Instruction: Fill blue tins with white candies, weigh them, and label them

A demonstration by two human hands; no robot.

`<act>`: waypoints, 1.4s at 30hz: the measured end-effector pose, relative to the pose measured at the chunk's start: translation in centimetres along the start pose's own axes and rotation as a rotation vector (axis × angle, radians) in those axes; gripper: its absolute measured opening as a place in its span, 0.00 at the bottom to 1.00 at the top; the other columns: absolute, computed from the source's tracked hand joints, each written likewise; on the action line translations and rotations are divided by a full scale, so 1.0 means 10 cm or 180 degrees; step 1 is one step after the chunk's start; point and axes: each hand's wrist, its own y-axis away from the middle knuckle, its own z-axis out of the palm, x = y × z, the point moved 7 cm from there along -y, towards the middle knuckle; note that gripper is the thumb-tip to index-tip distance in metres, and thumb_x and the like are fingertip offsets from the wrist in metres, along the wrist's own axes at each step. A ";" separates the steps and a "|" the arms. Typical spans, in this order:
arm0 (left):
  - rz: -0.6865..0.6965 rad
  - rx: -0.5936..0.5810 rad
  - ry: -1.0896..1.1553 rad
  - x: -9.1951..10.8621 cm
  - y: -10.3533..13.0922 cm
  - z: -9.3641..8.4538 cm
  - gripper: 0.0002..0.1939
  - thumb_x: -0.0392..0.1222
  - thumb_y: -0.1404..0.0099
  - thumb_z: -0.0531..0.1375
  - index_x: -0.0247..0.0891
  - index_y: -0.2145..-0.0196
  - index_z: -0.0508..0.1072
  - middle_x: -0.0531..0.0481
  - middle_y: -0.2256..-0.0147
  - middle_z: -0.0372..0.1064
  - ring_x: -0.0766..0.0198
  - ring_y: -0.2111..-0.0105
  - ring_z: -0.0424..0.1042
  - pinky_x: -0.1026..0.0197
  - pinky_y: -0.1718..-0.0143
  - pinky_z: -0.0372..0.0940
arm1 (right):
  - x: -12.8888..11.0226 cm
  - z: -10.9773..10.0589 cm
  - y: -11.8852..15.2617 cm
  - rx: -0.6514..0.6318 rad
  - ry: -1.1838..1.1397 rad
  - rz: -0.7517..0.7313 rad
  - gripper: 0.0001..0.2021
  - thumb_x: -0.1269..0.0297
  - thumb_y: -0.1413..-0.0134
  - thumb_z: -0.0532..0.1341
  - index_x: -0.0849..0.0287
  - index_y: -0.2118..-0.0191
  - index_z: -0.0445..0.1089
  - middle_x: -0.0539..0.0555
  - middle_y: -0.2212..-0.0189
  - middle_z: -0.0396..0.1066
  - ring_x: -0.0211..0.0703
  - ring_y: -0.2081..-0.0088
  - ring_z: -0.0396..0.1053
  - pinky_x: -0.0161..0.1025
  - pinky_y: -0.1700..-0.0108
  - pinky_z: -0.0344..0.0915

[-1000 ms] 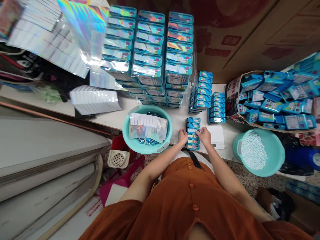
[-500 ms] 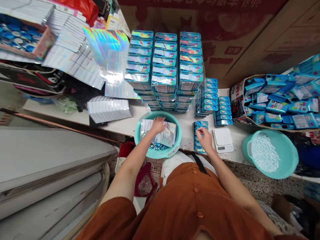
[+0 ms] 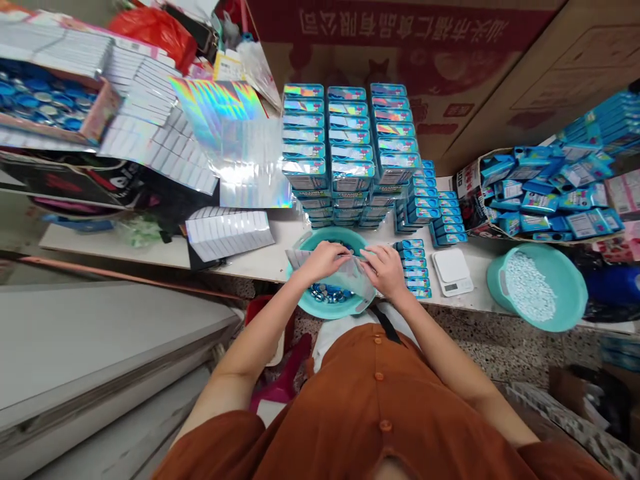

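Above the turquoise basin [image 3: 313, 308], a silvery sheet [image 3: 349, 277] is raised and tilted. My left hand [image 3: 323, 262] is closed on the sheet's upper edge. Fingers pinched at the sheet's right corner, my right hand [image 3: 386, 270] is over the basin's right side. Beneath the sheet lie many small blue-and-silver round pieces [image 3: 327, 293]. A row of blue tins [image 3: 416, 272] sits just right of my right hand.
Stacked blue boxes [image 3: 350, 173] stand behind the basin. To the right are a white scale [image 3: 453, 270], a basin of white pellets [image 3: 575, 287] and a carton of blue packs [image 3: 473, 200]. Left are white strip sheets [image 3: 233, 233] and a shiny holographic sheet [image 3: 255, 160].
My left hand has lifted the sheet from lying in the basin. My right hand has moved left from the blue tins to the sheet's corner. The view has shifted slightly.
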 end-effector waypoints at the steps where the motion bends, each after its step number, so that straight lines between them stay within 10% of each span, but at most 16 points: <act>1: 0.0019 -0.0005 -0.0016 0.06 0.04 -0.06 0.12 0.47 0.40 0.57 0.42 0.66 0.78 0.45 0.66 0.76 0.54 0.63 0.72 0.57 0.54 0.61 | -0.07 0.01 -0.04 -0.0017 0.0007 -0.0019 0.18 0.63 0.40 0.55 0.51 0.45 0.66 0.56 0.52 0.70 0.50 0.47 0.61 0.50 0.45 0.57; 21: 0.0022 0.0060 0.0483 0.24 0.34 -0.56 0.12 0.46 0.39 0.56 0.40 0.69 0.79 0.51 0.68 0.77 0.61 0.68 0.72 0.63 0.66 0.63 | -0.59 -0.21 -0.25 0.0594 -0.0372 -0.0054 0.17 0.60 0.41 0.56 0.54 0.47 0.67 0.56 0.50 0.70 0.48 0.47 0.65 0.50 0.44 0.61; 31: -0.0046 -0.0418 0.0752 0.31 0.39 -0.47 0.17 0.49 0.37 0.54 0.38 0.62 0.78 0.50 0.63 0.77 0.60 0.63 0.72 0.62 0.63 0.65 | -0.69 -0.33 -0.21 0.0522 -0.0487 -0.0112 0.14 0.60 0.43 0.59 0.53 0.52 0.72 0.55 0.62 0.74 0.44 0.60 0.70 0.43 0.56 0.66; 42: -0.0413 -0.0507 0.1556 0.34 0.50 -0.35 0.19 0.51 0.40 0.56 0.34 0.63 0.78 0.47 0.66 0.76 0.64 0.70 0.69 0.63 0.69 0.63 | -0.81 -0.38 0.03 0.0951 -0.0332 -0.0036 0.12 0.64 0.43 0.60 0.52 0.53 0.73 0.54 0.55 0.74 0.45 0.53 0.70 0.46 0.49 0.67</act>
